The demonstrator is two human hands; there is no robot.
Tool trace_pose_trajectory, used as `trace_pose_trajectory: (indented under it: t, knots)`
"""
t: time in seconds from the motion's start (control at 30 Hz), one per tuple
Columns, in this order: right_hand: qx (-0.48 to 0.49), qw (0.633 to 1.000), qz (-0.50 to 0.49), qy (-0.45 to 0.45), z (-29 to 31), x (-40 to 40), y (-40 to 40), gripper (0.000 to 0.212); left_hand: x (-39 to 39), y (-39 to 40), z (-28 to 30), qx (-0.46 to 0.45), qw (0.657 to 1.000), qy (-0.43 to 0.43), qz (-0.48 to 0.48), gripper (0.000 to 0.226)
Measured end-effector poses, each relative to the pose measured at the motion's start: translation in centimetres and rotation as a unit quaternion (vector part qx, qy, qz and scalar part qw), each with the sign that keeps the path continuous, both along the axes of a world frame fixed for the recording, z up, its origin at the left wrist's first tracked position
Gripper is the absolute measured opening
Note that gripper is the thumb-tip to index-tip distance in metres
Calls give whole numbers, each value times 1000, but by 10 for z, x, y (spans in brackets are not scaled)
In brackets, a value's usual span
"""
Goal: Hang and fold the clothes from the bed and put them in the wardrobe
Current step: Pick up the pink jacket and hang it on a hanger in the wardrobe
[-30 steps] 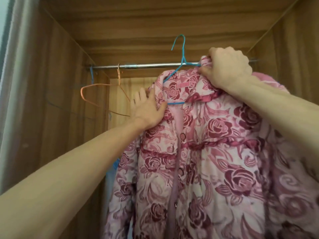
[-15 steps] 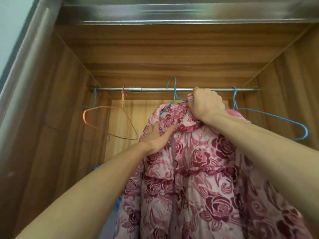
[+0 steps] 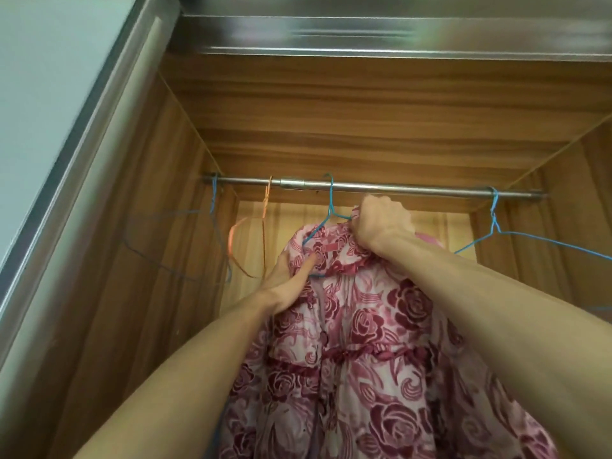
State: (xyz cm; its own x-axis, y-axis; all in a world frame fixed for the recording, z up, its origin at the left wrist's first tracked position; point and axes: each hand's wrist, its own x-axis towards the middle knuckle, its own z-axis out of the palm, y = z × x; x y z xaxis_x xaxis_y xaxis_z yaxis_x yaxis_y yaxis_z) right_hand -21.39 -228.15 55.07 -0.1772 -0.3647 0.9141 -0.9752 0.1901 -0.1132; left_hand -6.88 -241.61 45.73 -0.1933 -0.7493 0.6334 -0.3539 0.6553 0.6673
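Observation:
A pink padded jacket with dark red roses (image 3: 371,342) hangs on a blue wire hanger (image 3: 329,207) whose hook sits over the metal wardrobe rail (image 3: 397,188). My right hand (image 3: 381,226) grips the jacket's collar and the hanger's shoulder just under the rail. My left hand (image 3: 291,279) holds the left side of the collar, thumb on the front, fingers hidden behind the fabric. The jacket's lower part runs out of view at the bottom.
An orange wire hanger (image 3: 255,236) and a blue one (image 3: 212,226) hang at the rail's left end. Another empty blue hanger (image 3: 516,236) hangs at the right. Wooden side walls (image 3: 139,260) close the wardrobe in; a metal frame (image 3: 364,38) runs across the top.
The jacket has gone deeper into the wardrobe and its hanger hook, held in front of the rail before, now sits over it. The orange hanger has swung sideways.

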Motion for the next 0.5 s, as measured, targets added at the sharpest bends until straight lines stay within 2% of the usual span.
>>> trace_pose_trajectory:
  t: [0.17, 0.3, 0.37, 0.43, 0.5]
  knots:
    - [42, 998, -46, 26, -7, 22, -4, 25, 4, -6, -16, 9, 1000, -24, 9, 130]
    - [70, 995, -61, 45, -4, 29, 6, 39, -6, -5, -16, 10, 999, -33, 5, 130]
    - [131, 990, -40, 30, 1, 27, 15, 55, -13, -8, -17, 0, 1000, -27, 6, 131]
    - [220, 975, 7, 10, 8, 22, 31, 64, -19, -13, -20, -12, 1000, -17, -5, 116]
    - [272, 959, 80, -19, 11, 14, 44, 56, -21, -21, -23, -33, 999, 5, -26, 92]
